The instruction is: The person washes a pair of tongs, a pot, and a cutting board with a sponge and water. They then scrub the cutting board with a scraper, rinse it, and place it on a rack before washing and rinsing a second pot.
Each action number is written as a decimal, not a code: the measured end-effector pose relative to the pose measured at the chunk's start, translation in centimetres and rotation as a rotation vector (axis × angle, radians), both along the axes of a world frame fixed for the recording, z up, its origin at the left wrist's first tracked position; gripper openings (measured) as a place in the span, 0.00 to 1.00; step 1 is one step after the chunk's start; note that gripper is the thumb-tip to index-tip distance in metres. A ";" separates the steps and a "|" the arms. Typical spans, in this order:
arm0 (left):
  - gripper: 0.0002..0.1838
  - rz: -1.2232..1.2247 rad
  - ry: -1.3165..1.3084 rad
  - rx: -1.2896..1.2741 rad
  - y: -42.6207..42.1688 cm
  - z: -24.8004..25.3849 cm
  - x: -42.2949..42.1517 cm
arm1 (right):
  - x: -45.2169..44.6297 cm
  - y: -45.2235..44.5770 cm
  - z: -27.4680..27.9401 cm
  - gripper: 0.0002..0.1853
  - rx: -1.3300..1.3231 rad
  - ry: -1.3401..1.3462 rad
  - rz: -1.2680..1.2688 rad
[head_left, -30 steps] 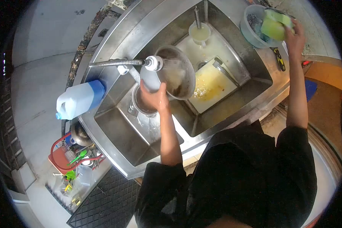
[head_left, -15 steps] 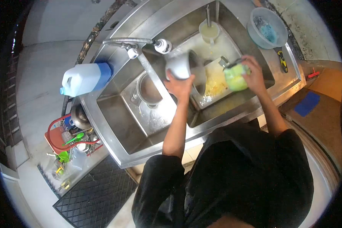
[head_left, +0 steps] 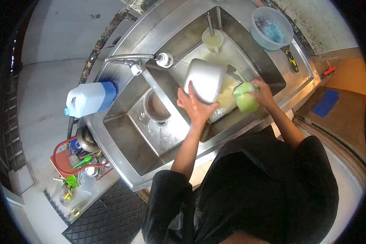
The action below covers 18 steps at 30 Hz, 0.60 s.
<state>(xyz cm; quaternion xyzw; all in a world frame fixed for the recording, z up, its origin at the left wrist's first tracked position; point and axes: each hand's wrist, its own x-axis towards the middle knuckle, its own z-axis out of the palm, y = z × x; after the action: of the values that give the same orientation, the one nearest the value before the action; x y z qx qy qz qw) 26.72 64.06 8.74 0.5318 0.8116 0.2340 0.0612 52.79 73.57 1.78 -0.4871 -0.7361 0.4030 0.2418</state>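
Note:
My left hand (head_left: 196,105) grips a silver, square-sided metal container (head_left: 206,79) over the right basin, fingers along its side and its smooth outer face turned up. My right hand (head_left: 264,94) is closed on a light green sponge (head_left: 246,97), just right of the container. A metal utensil (head_left: 233,71) lies close behind the sponge; its kind is unclear. Under both hands, a pale tray-like surface (head_left: 242,49) in the right basin carries yellowish wet residue. A translucent measuring jug (head_left: 212,40) with cloudy liquid and a metal handle standing in it is at the back.
A steel pot (head_left: 157,106) sits in the left basin (head_left: 128,134). The hose faucet (head_left: 164,59) reaches over the divider. A blue-and-white jug (head_left: 89,99) stands left; a plastic tub (head_left: 271,28) with blue contents and a yellow-black handle (head_left: 291,61) are right. A dish rack (head_left: 63,160) is lower left.
The metal container has tipped so its outer face now points up at me. My right hand and the sponge have shifted slightly left and down. The camera view has moved a little.

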 end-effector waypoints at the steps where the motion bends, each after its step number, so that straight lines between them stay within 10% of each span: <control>1: 0.59 0.042 -0.060 0.119 -0.4 0.5 -0.5 | -0.8 0.2 0.2 0.19 -0.262 0.063 -0.070; 5: 0.49 0.393 -0.971 0.382 -3.8 -0.5 -4.7 | -5.9 0.5 1.9 0.13 -0.552 0.307 -0.158; 10: 0.43 0.503 -0.987 0.400 -7.1 3.0 -5.5 | -17.8 -0.9 3.9 0.20 -0.726 0.353 0.290; 12: 0.40 0.611 -1.144 0.502 -8.4 3.0 -6.2 | -22.9 -2.9 4.8 0.27 -0.499 -0.100 0.401; 16: 0.38 0.560 -1.161 0.453 -12.1 2.2 -9.4 | -25.6 -6.9 6.0 0.35 0.034 -0.175 0.635; 18: 0.37 0.566 -1.306 0.455 -14.1 -0.4 -12.5 | -26.1 -7.2 6.4 0.41 0.477 -0.513 1.219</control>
<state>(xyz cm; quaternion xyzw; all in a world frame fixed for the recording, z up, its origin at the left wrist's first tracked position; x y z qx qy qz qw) 14.21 49.99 8.31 0.0549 0.6476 0.6712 0.3565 26.72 66.38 8.20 -0.0007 -0.9801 0.1666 -0.1082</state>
